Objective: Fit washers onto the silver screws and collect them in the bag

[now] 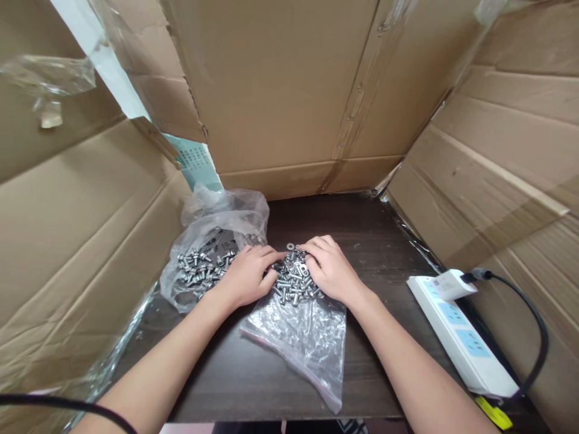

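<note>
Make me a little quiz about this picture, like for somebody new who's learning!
1. True or false: the white power strip lies on the left hand's side.

2. What spreads out from the heap of bolts toward the person?
A) a metal tray
B) a flat clear plastic bag
C) a towel

3. More bolts lie in something else. What is it, and which hand is it nearer?

Key:
1. False: it lies on the right hand's side.
2. B
3. A crumpled see-through bag, nearer the left hand.

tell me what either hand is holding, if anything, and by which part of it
It cannot be told whether anything is held: the left hand and right hand flank the pile of bolts, their undersides hidden.
</note>
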A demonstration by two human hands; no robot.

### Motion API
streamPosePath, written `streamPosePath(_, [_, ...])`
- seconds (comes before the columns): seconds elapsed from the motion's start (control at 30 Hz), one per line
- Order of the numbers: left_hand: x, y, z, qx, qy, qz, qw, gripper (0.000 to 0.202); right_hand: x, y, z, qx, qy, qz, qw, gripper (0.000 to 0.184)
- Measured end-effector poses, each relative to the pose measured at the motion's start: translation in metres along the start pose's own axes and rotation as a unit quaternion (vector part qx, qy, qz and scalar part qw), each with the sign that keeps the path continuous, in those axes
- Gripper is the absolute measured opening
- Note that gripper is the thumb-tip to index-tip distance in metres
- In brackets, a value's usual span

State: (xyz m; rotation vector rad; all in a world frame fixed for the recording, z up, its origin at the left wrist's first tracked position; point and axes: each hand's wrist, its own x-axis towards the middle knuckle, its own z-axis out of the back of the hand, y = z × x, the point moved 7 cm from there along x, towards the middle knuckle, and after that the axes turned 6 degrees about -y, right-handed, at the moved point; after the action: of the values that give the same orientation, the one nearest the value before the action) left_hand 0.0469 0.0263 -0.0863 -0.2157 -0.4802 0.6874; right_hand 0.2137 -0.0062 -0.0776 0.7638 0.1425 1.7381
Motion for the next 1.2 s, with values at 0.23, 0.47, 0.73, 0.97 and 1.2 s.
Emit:
streamPosePath(0.23, [-0.002,0.007,0.017,-0.077,-0.132,0.105,0.983,0.029,-0.004,0.018,-0.013,0.038,0.028,0.017,0.999,0.028])
streamPosePath(0.47, [0.0,0.004,0.014,-0.08,-0.079,0.099,0.989,0.03,-0.005,0.015,-0.019,0.017,0.035,0.005,0.999,0.027])
streamPosePath(0.73, [0.0,0.011,0.018,0.072,0.048,0.109,0.99,0.037,-0.005,0.014,-0.016,0.03,0.034,0.0,0.999,0.025])
streamPosePath(0.97, [-0.003,0.019,0.02,0.008,0.086,0.061,0.994,0.031,-0.002,0.021,-0.018,0.036,0.0,0.008,0.999,0.024])
streamPosePath(1.2, [0.002,0.026,0.02,-0.046,0.012,0.059,0.997,0.013,0.001,0.022,-0.014,0.047,-0.038,0.0,0.998,0.019])
